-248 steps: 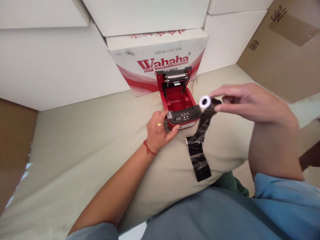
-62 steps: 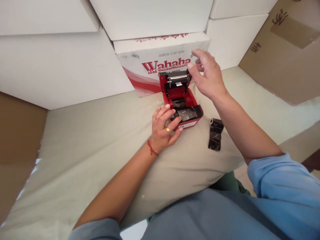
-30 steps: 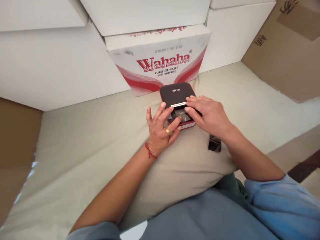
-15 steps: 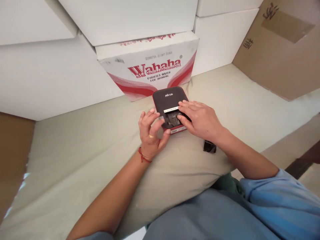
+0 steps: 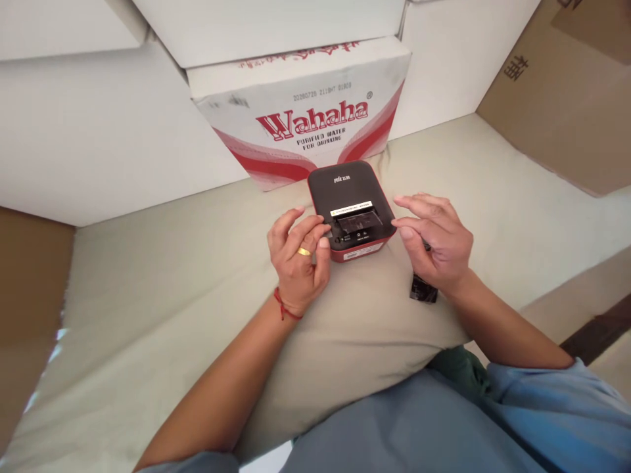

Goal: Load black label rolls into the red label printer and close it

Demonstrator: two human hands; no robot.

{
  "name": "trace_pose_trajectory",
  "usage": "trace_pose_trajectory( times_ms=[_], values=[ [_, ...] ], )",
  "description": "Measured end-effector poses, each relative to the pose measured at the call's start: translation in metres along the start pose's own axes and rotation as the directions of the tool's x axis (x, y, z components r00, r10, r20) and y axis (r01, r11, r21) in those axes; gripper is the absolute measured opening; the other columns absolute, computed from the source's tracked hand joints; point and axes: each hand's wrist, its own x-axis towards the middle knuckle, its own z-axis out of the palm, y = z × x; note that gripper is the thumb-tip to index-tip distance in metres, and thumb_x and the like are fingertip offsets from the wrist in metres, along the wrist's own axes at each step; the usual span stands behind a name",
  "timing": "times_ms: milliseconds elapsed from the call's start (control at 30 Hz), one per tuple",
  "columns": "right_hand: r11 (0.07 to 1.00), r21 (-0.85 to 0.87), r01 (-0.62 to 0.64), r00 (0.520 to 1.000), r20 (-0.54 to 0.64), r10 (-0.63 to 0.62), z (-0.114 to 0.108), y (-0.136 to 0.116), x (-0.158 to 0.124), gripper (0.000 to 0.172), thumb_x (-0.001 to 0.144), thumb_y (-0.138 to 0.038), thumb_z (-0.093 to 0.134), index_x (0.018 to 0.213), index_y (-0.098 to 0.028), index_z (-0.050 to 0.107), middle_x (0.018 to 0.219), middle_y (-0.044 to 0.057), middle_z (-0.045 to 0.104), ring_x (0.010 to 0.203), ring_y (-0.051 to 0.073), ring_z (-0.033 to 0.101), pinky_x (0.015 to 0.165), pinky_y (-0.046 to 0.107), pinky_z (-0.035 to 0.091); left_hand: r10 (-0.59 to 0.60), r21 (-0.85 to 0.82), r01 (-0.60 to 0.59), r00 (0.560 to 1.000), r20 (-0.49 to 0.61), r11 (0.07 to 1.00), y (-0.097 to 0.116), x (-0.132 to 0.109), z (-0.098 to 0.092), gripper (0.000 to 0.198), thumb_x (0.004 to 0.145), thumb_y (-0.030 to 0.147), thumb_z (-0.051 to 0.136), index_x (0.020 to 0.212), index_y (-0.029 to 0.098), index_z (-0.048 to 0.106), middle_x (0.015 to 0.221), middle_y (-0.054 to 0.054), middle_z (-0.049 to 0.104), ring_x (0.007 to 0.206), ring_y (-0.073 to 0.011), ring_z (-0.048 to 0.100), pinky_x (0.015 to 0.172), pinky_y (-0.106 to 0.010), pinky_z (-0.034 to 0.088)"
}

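Observation:
A small black device (image 5: 340,192) with red sides, like a portable printer, lies on the cloth with a white label strip across its top. Below that strip is a dark glossy patch (image 5: 362,222). My left hand (image 5: 302,253) has thumb and fingertips drawn together at the device's near-left edge, by a small greyish tab; whether it is pinched cannot be told. At the right edge, the index fingertip of my right hand (image 5: 436,240) meets the device or nearly so, its fingers apart. Under that hand lies a black glossy piece (image 5: 422,289), partly hidden.
A Wahaha water carton (image 5: 315,121) stands right behind the device, with white boxes (image 5: 113,138) stacked around it. Brown cardboard boxes (image 5: 566,112) border the right side, and another brown surface (image 5: 32,295) shows at left. Pale green cloth (image 5: 197,282) covers the surface.
My right hand has moved off the device's top to its right edge, uncovering the glossy patch. The fingers of my left hand have closed in at the left edge.

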Motion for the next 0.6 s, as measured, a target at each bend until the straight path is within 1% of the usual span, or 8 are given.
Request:
trace_pose_trajectory(
  times_ms=[100, 167, 233, 300, 367, 433, 500, 600],
  values=[
    [1.000, 0.016, -0.003, 0.999, -0.033, 0.003, -0.003, 0.002, -0.002, 0.022, 0.105, -0.022, 0.061, 0.104, -0.028, 0.082, 0.125, 0.007, 0.085, 0.113, 0.029, 0.079, 0.102, 0.053, 0.064, -0.014, -0.026, 0.013, 1.000, -0.013, 1.000, -0.004, 0.000, 0.000, 0.026, 0.107, 0.021, 0.051, 0.116, 0.023, 0.076, 0.121, -0.009, 0.079, 0.135, -0.0286, 0.066, 0.119, -0.052, 0.050],
    [1.000, 0.016, -0.025, 0.999, -0.038, 0.026, -0.005, 0.003, -0.002, 0.022, 0.105, -0.022, 0.061, 0.100, -0.028, 0.081, 0.122, 0.007, 0.085, 0.110, 0.029, 0.079, 0.100, 0.053, 0.064, 0.003, -0.055, -0.004, 1.000, -0.015, 0.998, -0.008, -0.001, 0.000, 0.027, 0.107, 0.021, 0.051, 0.118, 0.024, 0.076, 0.122, -0.008, 0.079, 0.130, -0.0266, 0.069, 0.122, -0.055, 0.047],
    [0.999, 0.027, -0.046, 0.998, -0.039, 0.047, -0.006, 0.004, -0.003, 0.023, 0.105, -0.021, 0.060, 0.098, -0.027, 0.081, 0.121, 0.008, 0.086, 0.109, 0.029, 0.080, 0.098, 0.052, 0.064, 0.014, -0.045, -0.015, 1.000, -0.009, 0.999, -0.012, -0.003, 0.000, 0.027, 0.106, 0.023, 0.052, 0.116, 0.025, 0.077, 0.121, -0.008, 0.078, 0.128, -0.0266, 0.069, 0.122, -0.056, 0.047],
    [0.997, 0.052, -0.063, 0.997, -0.041, 0.065, -0.007, 0.005, -0.004, 0.023, 0.105, -0.019, 0.060, 0.097, -0.026, 0.081, 0.120, 0.010, 0.086, 0.109, 0.029, 0.080, 0.096, 0.051, 0.064, 0.006, -0.005, -0.006, 1.000, -0.026, 1.000, -0.013, -0.003, 0.000, 0.025, 0.105, 0.027, 0.055, 0.111, 0.025, 0.079, 0.115, -0.009, 0.076, 0.130, -0.0289, 0.064, 0.118, -0.055, 0.049],
    [0.994, 0.076, -0.083, 0.995, -0.043, 0.086, -0.006, 0.006, -0.005, 0.024, 0.105, -0.019, 0.059, 0.096, -0.025, 0.081, 0.121, 0.010, 0.086, 0.110, 0.029, 0.080, 0.094, 0.050, 0.063, -0.003, 0.011, 0.004, 0.998, -0.068, 1.000, -0.012, -0.002, 0.000, 0.021, 0.103, 0.027, 0.060, 0.107, 0.025, 0.080, 0.109, -0.009, 0.073, 0.127, -0.0299, 0.061, 0.112, -0.052, 0.048],
    [0.991, 0.089, -0.095, 0.994, -0.048, 0.100, -0.005, 0.006, -0.005, 0.025, 0.106, -0.020, 0.059, 0.096, -0.026, 0.081, 0.121, 0.010, 0.085, 0.110, 0.029, 0.079, 0.094, 0.050, 0.063, -0.004, -0.024, 0.002, 0.995, -0.101, 1.000, -0.010, 0.001, 0.001, 0.018, 0.102, 0.024, 0.062, 0.102, 0.026, 0.080, 0.101, -0.007, 0.072, 0.118, -0.0277, 0.061, 0.108, -0.049, 0.045],
    [0.990, 0.098, -0.097, 0.993, -0.061, 0.103, -0.004, 0.006, -0.004, 0.025, 0.106, -0.022, 0.059, 0.095, -0.026, 0.082, 0.120, 0.009, 0.086, 0.109, 0.029, 0.079, 0.094, 0.051, 0.062, -0.015, -0.052, 0.010, 0.994, -0.105, 0.999, -0.006, 0.005, 0.002, 0.018, 0.104, 0.022, 0.062, 0.097, 0.025, 0.078, 0.094, -0.004, 0.072, 0.109, -0.0251, 0.062, 0.104, -0.046, 0.042],
    [0.987, 0.112, -0.113, 0.990, -0.070, 0.122, -0.004, 0.004, 0.003, 0.027, 0.107, -0.025, 0.058, 0.095, -0.027, 0.082, 0.120, 0.008, 0.086, 0.109, 0.029, 0.079, 0.095, 0.051, 0.062, -0.029, -0.005, 0.029, 0.996, -0.088, 1.000, -0.001, 0.011, 0.002, 0.023, 0.105, 0.023, 0.060, 0.087, 0.023, 0.073, 0.087, -0.003, 0.073, 0.100, -0.0236, 0.065, 0.100, -0.045, 0.041]
  ],
)
